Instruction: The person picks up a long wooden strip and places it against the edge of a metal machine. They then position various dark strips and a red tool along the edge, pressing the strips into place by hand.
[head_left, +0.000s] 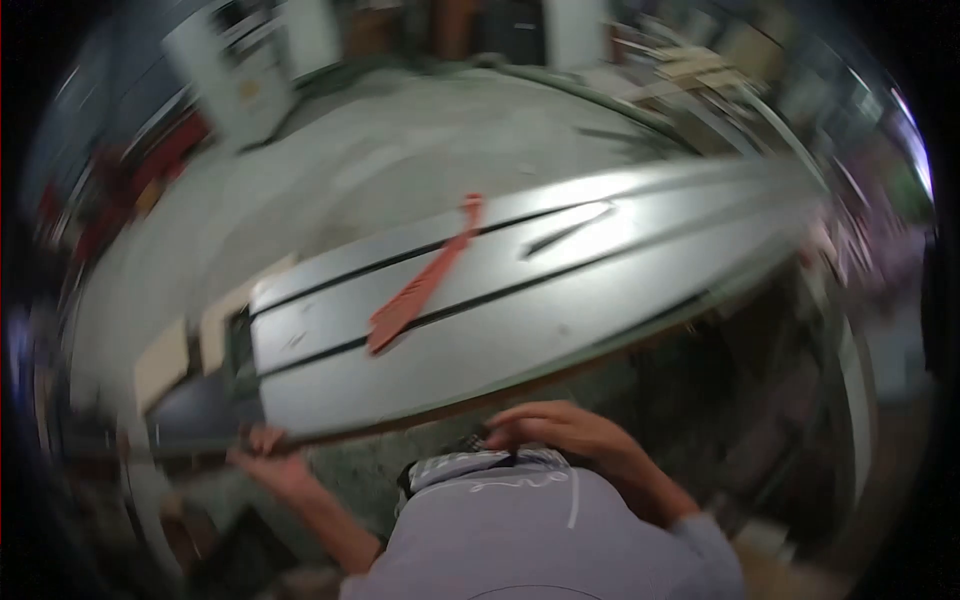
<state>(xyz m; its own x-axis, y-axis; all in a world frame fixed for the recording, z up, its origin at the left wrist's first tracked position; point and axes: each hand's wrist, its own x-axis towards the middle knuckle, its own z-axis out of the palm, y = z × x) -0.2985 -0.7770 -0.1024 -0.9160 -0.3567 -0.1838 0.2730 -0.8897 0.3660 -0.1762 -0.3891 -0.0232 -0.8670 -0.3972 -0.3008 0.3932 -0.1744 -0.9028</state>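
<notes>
My left hand (268, 455) is at the near left corner of a metal-topped table (330, 390), thumb and fingers apart, fingertips right at the edge. Blur softens its outline. In front of my waist, my right hand (555, 428) has its fingers curled inward beside the shirt hem; I cannot tell what, if anything, is in them. Across the tabletop lies a long red tapering object (425, 285), wide at the near end and narrow at the far end. A thin dark pointed tool (567, 232) rests to its right.
Two dark grooves run lengthwise along the tabletop. Light-coloured boards (163, 365) are at its left end, beside a dark surface (205, 412). Beyond the table is a concrete floor (400, 120) with a white cabinet (235, 85). Stacked wood pieces (695, 65) are at back right.
</notes>
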